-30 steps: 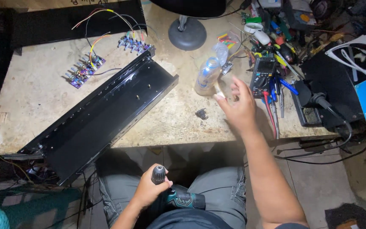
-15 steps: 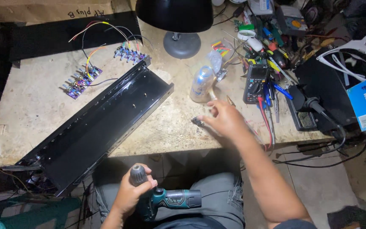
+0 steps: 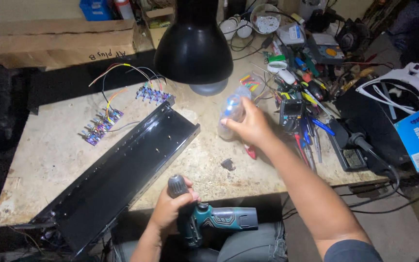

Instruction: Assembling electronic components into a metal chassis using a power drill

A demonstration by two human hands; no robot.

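On the left of the worn workbench (image 3: 49,155) lie small purple circuit boards (image 3: 100,127) with coloured wires, just beside a long black metal chassis (image 3: 122,177) that runs diagonally to the near edge. Below that edge, the left hand (image 3: 168,211) is wrapped closed around the chuck of a teal cordless drill (image 3: 219,221) resting over the lap. Farther right, under the black desk lamp (image 3: 193,46), the right hand (image 3: 250,127) curls its fingers around a clear plastic bottle (image 3: 231,114), tilted on the tabletop beside a clutter of tools.

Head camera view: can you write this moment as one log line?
left hand: grips cordless drill in lap | right hand: on clear plastic bottle on workbench | black metal channel: lies alongside
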